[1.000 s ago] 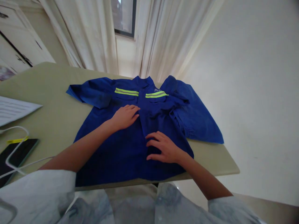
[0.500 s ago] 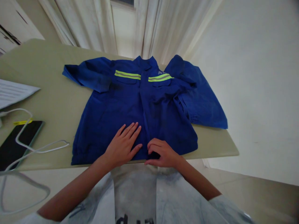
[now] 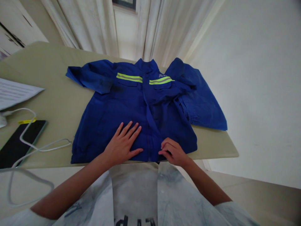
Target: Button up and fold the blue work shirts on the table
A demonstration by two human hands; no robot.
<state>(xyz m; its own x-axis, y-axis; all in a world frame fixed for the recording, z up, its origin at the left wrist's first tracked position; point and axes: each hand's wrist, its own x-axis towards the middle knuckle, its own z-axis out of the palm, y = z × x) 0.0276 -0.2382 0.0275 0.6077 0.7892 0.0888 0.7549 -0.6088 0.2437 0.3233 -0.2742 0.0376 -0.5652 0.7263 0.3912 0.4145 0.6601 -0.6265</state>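
A blue work jacket (image 3: 103,110) with yellow-green reflective chest stripes lies front side up, its collar at the far side and its hem along the near table edge. My left hand (image 3: 123,142) rests flat on the lower front panel, fingers spread. My right hand (image 3: 174,152) is closed in a pinch on the jacket's front flap near the hem. That flap is drawn aside to the right, and the strip beneath it shows. The sleeve on the left is folded inward across the jacket. On the right the jacket overlaps another folded blue garment (image 3: 204,103).
The pale green table (image 3: 54,69) holds a dark phone (image 3: 23,141), a white cable (image 3: 47,147) and a printed sheet (image 3: 16,92) at left. A white wall (image 3: 258,94) rises at right, and curtains (image 3: 94,25) hang behind the table.
My right hand has closed on the front flap and pulled its lower end to the right, uncovering the strip beneath. My left hand stays flat on the jacket, fingers a little wider.
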